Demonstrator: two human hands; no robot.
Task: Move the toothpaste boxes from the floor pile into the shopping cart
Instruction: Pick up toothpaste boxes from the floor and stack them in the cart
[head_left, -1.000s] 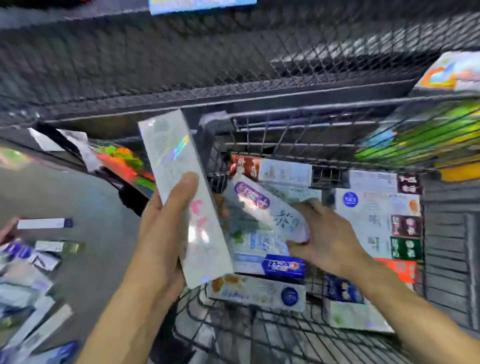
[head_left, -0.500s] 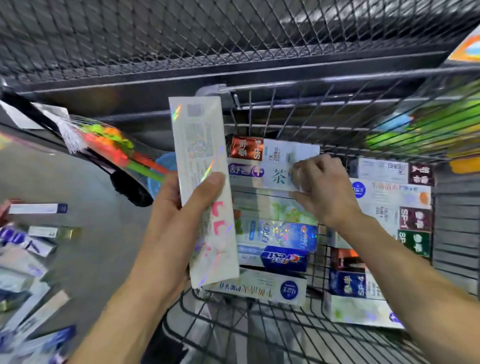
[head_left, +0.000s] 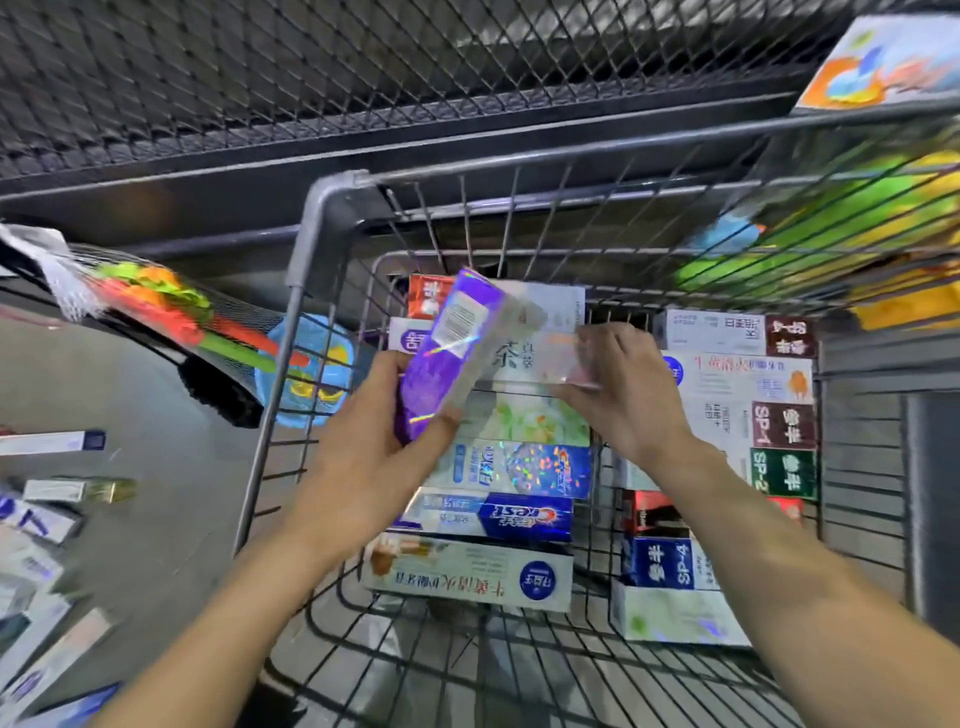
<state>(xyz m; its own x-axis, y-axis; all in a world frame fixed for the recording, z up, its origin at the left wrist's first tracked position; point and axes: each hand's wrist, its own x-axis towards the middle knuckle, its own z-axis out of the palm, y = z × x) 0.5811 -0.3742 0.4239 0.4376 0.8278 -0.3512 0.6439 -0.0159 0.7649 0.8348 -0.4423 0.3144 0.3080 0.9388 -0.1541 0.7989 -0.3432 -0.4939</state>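
Note:
My left hand grips a shiny purple holographic toothpaste box, tilted over the left side of the wire shopping cart. My right hand has its fingers curled at the right end of that box, blurred, above a white box with a green character. Several toothpaste boxes lie stacked flat in two columns in the cart, among them a blue Crest box and a white box nearest me. The floor pile of boxes lies at the left edge.
A dark mesh shelf runs behind the cart. A net bag with coloured toys and a blue toy hang left of the cart. Green and yellow goods sit on shelving at the right.
My left hand has carried the shiny box down and right over the cart, turning it so its purple side shows. My right hand has lifted from the stacked boxes to the box's far end.

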